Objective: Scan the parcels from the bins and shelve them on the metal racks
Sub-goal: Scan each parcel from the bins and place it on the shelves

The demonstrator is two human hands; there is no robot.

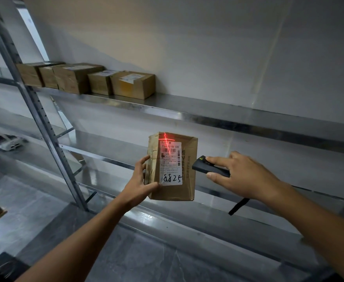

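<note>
Gripping one cardboard parcel (173, 169) by its left edge, the left hand (140, 180) curls fingers and thumb round it, before the rack (45, 123); the right hand (242, 176) pinches one black scanner (209, 166) just beside its right edge. Five boxes (133, 84) fill the upper shelf's (207, 110) left end, steel running on rightward

Parcel (173, 166) label (171, 162): printed "516-620-00 030"; handwritten "8825" at bottom.
</note>
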